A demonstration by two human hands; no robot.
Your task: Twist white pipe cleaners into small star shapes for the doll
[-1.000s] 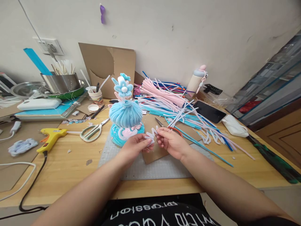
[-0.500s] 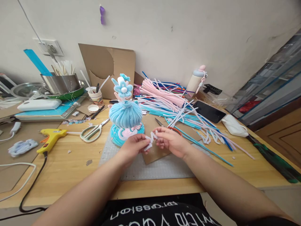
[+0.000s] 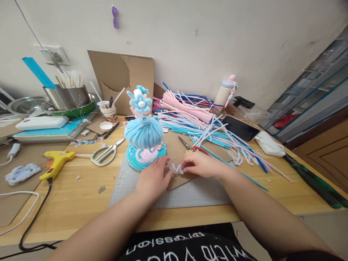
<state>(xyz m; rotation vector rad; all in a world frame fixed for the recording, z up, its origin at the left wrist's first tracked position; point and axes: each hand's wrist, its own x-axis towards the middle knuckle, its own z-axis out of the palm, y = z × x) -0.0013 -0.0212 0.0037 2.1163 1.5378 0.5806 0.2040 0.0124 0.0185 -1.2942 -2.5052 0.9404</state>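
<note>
A short piece of white fuzzy pipe cleaner bent into a zigzag is between the two hands, over the brown cardboard piece at the near middle of the table; whether it rests on the card cannot be told. The right hand has its thumb and fingertips drawn narrow, pinching the zigzag's right end. The left hand has its thumb and forefinger parted, the thumb at the zigzag's left end, though a firm touch cannot be made out. Under the card lies a grey gridded cutting mat. Just beyond the left hand, a light-blue fuzzy model with a ribbed dome and a flower on top stands upright. Left of it are scissors with pale green-and-white handles and, farther left, a yellow glue gun. Just beyond the right hand lies an orange-handled cutting tool, and on the far side spreads a heap of pink, white and blue pipe cleaners, with a black phone to its right.
</note>
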